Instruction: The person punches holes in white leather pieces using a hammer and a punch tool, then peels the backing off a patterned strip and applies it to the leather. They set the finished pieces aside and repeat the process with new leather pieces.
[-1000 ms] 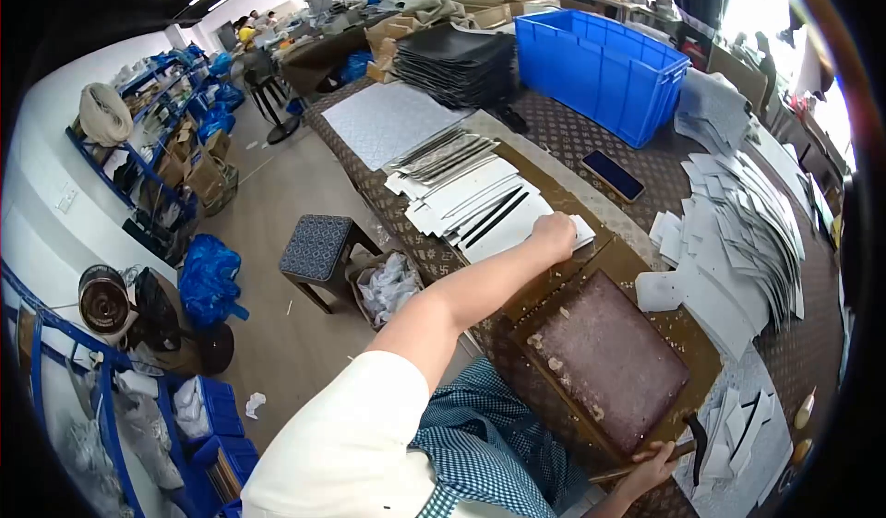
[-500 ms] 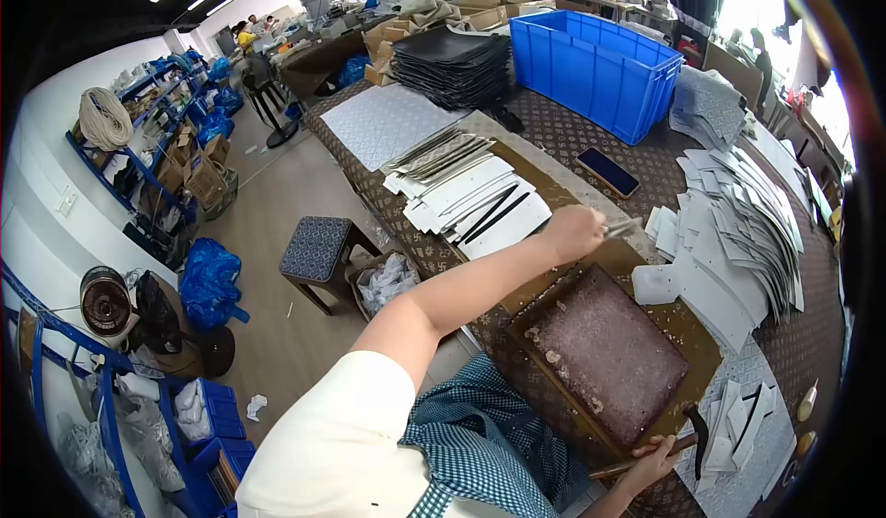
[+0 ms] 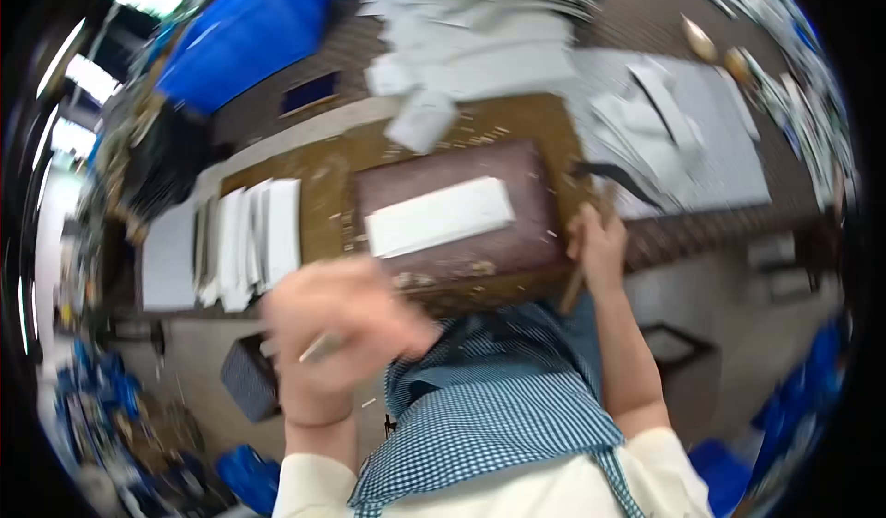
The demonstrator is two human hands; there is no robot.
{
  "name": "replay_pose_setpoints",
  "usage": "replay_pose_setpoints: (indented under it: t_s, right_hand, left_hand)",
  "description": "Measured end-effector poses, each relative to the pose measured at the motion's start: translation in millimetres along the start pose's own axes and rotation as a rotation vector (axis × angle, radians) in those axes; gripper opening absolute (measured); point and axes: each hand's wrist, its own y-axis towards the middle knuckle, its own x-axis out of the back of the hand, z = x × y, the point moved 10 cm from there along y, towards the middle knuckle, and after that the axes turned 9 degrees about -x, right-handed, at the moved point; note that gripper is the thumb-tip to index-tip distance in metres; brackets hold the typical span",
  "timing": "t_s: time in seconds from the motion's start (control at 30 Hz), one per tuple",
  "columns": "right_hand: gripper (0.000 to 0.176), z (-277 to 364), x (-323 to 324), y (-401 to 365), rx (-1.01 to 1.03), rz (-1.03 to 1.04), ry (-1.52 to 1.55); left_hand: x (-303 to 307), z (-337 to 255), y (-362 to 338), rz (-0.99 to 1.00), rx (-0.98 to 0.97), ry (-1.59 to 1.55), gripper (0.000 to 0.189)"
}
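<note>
Pulled back from the stack of white pieces (image 3: 249, 236), the left hand (image 3: 341, 333) now hovers, blurred, at the desk's (image 3: 711, 236) near edge, fingers curled on a thin pale tool (image 3: 318, 347). One white piece (image 3: 438, 215) newly lies on the dark pad (image 3: 517, 241). At the pad's right edge, the right hand (image 3: 600, 241) still grips the hammer handle (image 3: 572, 287).

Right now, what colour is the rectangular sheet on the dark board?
The sheet is white; the head view shows it best.

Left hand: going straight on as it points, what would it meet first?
Probably the near edge of the dark slab, before the white strip; the left hand is blurred, so uncertain.
</note>
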Motion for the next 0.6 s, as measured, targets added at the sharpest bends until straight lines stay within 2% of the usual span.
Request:
replay_pose_setpoints:
  t_s: [0.2, 0.3, 0.6]
  right_hand:
    - [0.020, -5, 12, -5, 0.066, -0.051, 0.100]
    - [0.021, -5, 11, -5, 0.045, -0.002, 0.145]
    - [0.020, -6, 7, -4, 0.060, 0.015, 0.158]
  left_hand:
    - [-47, -70, -5, 0.359, -0.217, -0.166, 0.014]
    - [-67, -99, -12, 0.479, -0.333, -0.248, 0.014]
    - [-83, -137, -26, 0.591, -0.516, -0.387, 0.012]
